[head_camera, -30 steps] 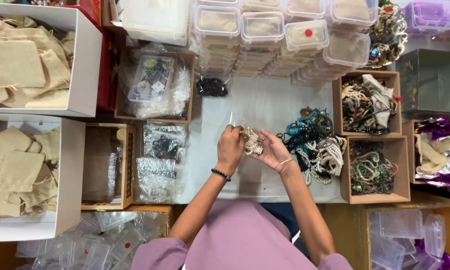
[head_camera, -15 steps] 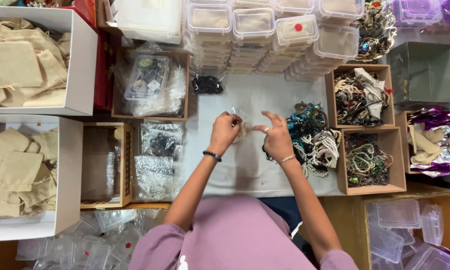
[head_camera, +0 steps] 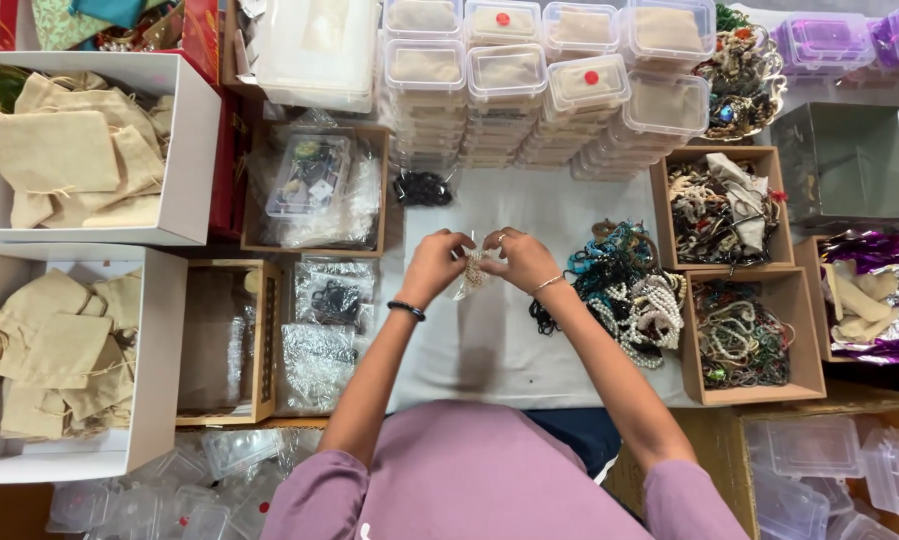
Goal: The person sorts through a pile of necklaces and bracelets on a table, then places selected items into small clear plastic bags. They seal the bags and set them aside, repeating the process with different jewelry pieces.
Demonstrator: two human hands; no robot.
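While pinched between both sets of fingertips above the white tabletop (head_camera: 490, 350), sits as a small bunch of pale pearl-like beads (head_camera: 473, 270), seemingly inside or against a thin clear plastic sleeve whose edges are hard to make out. Looks light and limp: likely to sag and spill wherever unsupported, and probably slippery bead by bead, so best gathered as a bunch and not taken by a single bead. Judged mildly fragile at the stringing, so no hard pull between the two grips. Left hand (head_camera: 435, 262), curled nearly shut, thumb and forefinger nipping the near-left side of the bunch; black bead bracelet (head_camera: 407, 310) at that wrist. Right hand (head_camera: 522, 262), likewise curled, fingertips closed on the right side, almost touching the left hand's. Cannot tell how much of the strand is hidden in the palms. Just right of the right hand, a loose heap of pearl and blue jewellery (head_camera: 630, 300); further right, brown cardboard boxes of necklaces (head_camera: 745, 335). Beyond the hands, stacked clear lidded tubs (head_camera: 530, 90). Left of the left hand, small plastic packets (head_camera: 325, 320).
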